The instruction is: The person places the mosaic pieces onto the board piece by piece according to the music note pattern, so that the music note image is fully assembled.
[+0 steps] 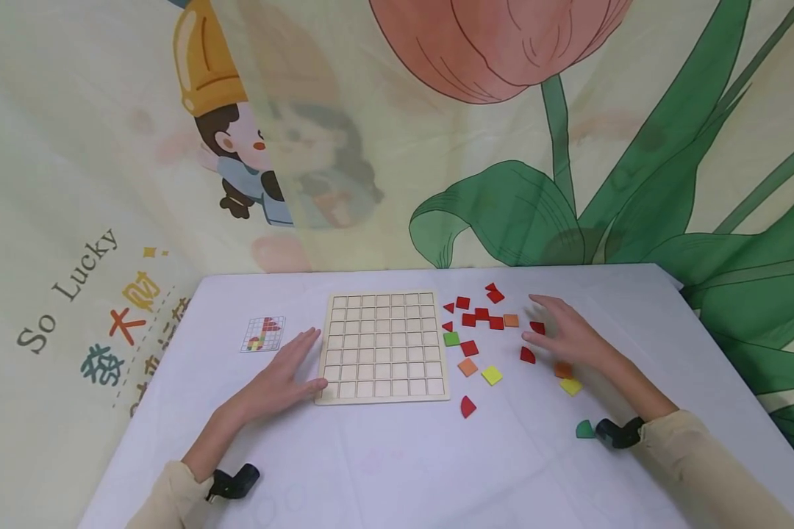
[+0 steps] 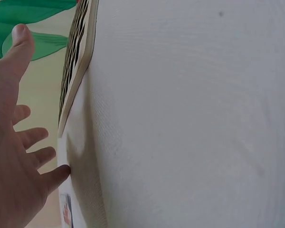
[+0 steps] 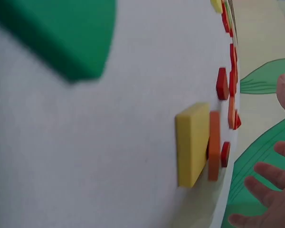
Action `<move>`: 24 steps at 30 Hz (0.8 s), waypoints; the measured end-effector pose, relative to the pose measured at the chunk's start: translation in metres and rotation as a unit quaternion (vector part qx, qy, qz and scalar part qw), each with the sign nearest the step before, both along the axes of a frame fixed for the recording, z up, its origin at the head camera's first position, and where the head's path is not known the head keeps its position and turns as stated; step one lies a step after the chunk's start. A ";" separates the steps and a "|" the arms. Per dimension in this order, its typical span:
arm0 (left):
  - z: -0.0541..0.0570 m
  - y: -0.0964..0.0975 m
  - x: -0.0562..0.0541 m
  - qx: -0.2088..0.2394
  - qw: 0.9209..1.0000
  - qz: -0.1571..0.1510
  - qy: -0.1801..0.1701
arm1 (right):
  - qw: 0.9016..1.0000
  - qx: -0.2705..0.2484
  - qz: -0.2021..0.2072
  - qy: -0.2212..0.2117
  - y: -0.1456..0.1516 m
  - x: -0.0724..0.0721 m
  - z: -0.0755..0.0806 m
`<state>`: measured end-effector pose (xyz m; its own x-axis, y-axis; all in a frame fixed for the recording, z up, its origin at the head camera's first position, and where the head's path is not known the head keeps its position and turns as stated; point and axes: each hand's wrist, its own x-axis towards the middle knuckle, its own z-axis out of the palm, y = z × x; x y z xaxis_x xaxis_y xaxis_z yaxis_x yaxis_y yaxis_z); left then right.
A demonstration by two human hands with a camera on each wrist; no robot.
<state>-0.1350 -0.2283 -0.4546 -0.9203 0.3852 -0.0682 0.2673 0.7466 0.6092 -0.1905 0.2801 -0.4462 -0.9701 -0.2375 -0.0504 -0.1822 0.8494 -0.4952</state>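
Observation:
A pale wooden grid board (image 1: 382, 345) lies flat on the white-covered table. Beside its left edge is my left hand (image 1: 278, 378), thumb at the lower left corner and fingers extended; whether it touches the board is unclear. That hand (image 2: 14, 156) appears in the left wrist view holding nothing. Over the scattered pieces at right hovers my right hand (image 1: 572, 334), fingers spread and holding nothing. Red quarter-round pieces (image 1: 527, 355) lie near its fingertips. Below its palm are an orange square (image 1: 563, 369) and a yellow square (image 1: 571, 387), seen close in the right wrist view.
A small printed pattern card (image 1: 262, 334) lies left of the board. Red squares (image 1: 469, 348), a green square (image 1: 451, 339) and a yellow square (image 1: 492, 375) are scattered right of it. A green quarter-round piece (image 1: 585, 430) lies near the right wrist camera (image 1: 618, 433).

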 end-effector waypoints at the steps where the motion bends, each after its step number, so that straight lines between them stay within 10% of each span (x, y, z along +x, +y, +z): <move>1: 0.000 0.000 -0.001 0.005 1.000 -0.001 0.001 | 1.000 -0.002 -0.003 -0.004 0.002 -0.001 -0.002; 24: -0.009 0.000 -0.001 0.020 1.000 -0.002 0.001 | 1.000 -0.007 0.013 -0.006 0.010 -0.014 -0.010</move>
<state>-0.1363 -0.2281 -0.4641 -0.9191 0.3907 -0.0513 0.2709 0.7212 0.6376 -0.2047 0.2902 -0.4567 -0.9628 -0.2640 -0.0575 -0.1990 0.8368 -0.5100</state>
